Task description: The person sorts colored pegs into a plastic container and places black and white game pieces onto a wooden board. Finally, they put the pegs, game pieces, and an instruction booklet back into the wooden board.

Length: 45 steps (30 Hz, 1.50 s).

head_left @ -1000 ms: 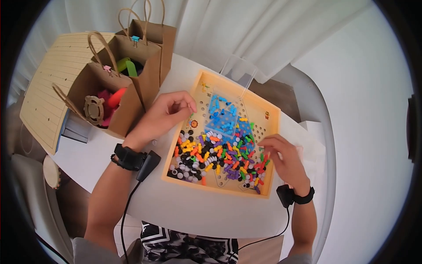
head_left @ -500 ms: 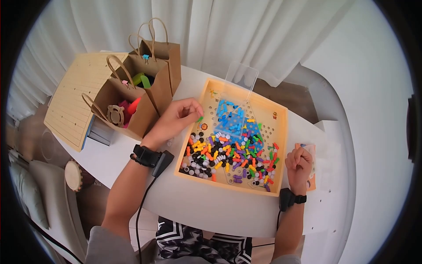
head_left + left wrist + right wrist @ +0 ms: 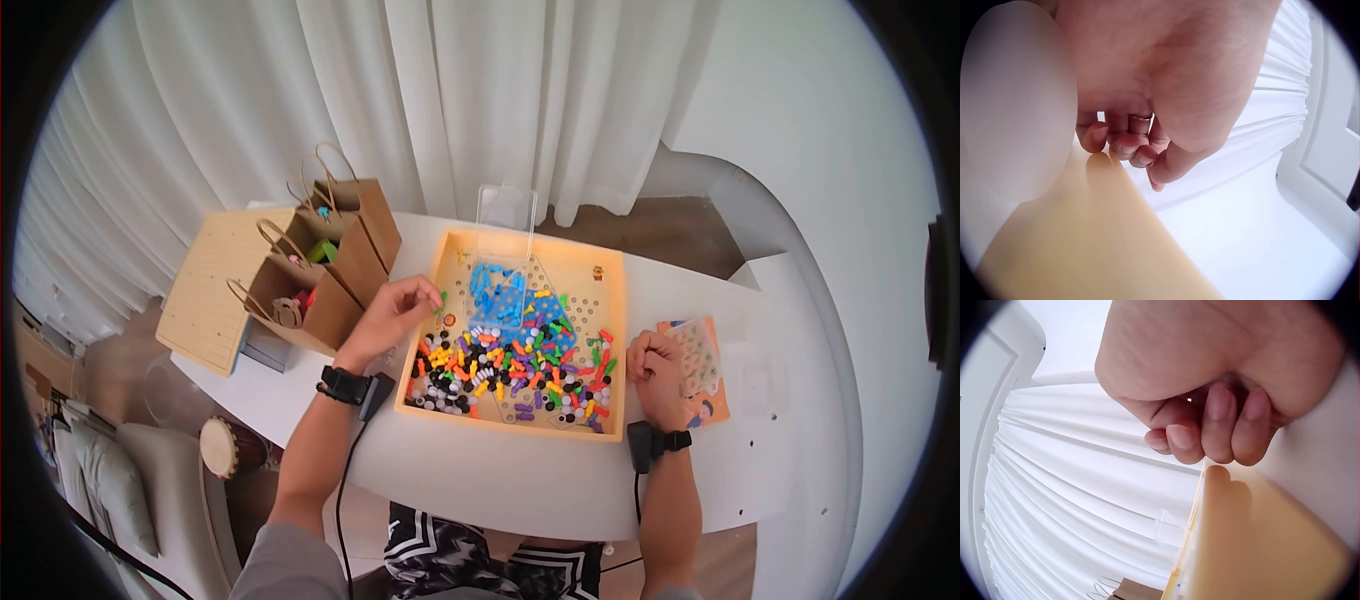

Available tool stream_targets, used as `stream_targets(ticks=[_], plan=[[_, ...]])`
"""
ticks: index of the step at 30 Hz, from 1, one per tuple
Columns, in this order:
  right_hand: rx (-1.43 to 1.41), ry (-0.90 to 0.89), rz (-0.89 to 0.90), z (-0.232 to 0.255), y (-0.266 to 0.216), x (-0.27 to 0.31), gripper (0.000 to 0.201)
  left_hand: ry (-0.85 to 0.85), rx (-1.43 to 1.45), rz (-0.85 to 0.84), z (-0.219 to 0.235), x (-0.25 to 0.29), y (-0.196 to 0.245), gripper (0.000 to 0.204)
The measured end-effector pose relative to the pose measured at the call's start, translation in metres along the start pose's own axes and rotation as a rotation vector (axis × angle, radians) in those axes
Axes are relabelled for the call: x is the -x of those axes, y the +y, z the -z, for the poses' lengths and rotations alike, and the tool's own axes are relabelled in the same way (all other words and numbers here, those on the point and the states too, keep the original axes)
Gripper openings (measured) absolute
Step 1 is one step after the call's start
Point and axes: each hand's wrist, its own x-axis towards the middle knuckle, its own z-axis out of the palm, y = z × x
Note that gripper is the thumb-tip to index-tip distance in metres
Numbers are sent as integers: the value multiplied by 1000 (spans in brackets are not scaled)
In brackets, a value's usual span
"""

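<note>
A shallow wooden tray (image 3: pixel 612 330) with a perforated, printed base holds many small pegs (image 3: pixel 490 375) in several colours, with black and white round pieces among them. A clear plastic box (image 3: pixel 500 325) with blue pegs in it sits toward the tray's back left, its transparent lid (image 3: pixel 507 207) raised behind. My left hand (image 3: pixel 392 308) hovers by the tray's left rim with loosely curled fingers, and no piece shows in it in the left wrist view. At the right rim, my right hand (image 3: pixel 655 375) rests with its fingers curled inward and nothing visible in them.
Brown paper bags (image 3: pixel 340 325) stand at the table's back left, beside a slatted wooden board (image 3: pixel 225 280). An orange printed booklet (image 3: pixel 710 405) lies right of the tray under a clear bag of pieces (image 3: pixel 698 350). White curtains (image 3: pixel 480 100) hang behind the table.
My right hand has drawn back from over the pegs to the tray's right rim, its fingers curling in. My left hand stays by the left rim. The head view has tilted up.
</note>
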Motion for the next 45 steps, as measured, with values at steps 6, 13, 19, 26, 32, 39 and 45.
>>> stream_targets(ticks=[6, 13, 19, 26, 32, 39, 45], plan=[[1, -14, -2, 0, 0, -3, 10, -14, -19, -7, 1, -1, 3, 7], [5, -6, -13, 2, 3, 0, 9, 7, -14, -20, -2, -1, 2, 5], [-25, -20, -6, 7, 9, -3, 10, -20, -65, -7, -3, 1, 8, 5], [-3, -24, 15, 5, 6, -1, 13, -40, -63, -2, 0, 2, 2, 6], [13, -10, 20, 7, 8, -4, 11, -38, -54, -4, -5, 2, 10, 6], [-37, -35, 13, 9, 10, -5, 12, -129, -469, -61, -9, 8, 43, 9], [-7, -14, 15, 6, 7, -2, 13, -272, -938, -233, -28, 11, 53, 14]])
